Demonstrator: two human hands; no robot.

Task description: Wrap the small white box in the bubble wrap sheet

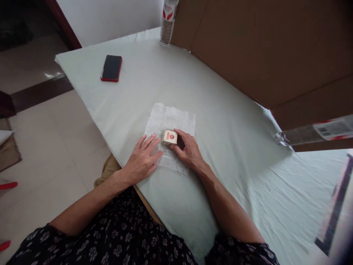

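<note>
**Flowered black shirt up close, small box gripped over bubble wrap**

From where I stood, the person's right hand held the small box between thumb and fingers, its red-printed face up, above the middle of the bubble wrap; whether it touched the sheet, I couldn't tell. The left hand lay open, fingers loosely spread, tips over the wrap just beside the box. Underneath spread a pale green cloth. Farther off lay a red-cased phone, and a plastic bottle stood beside brown cardboard.
</note>
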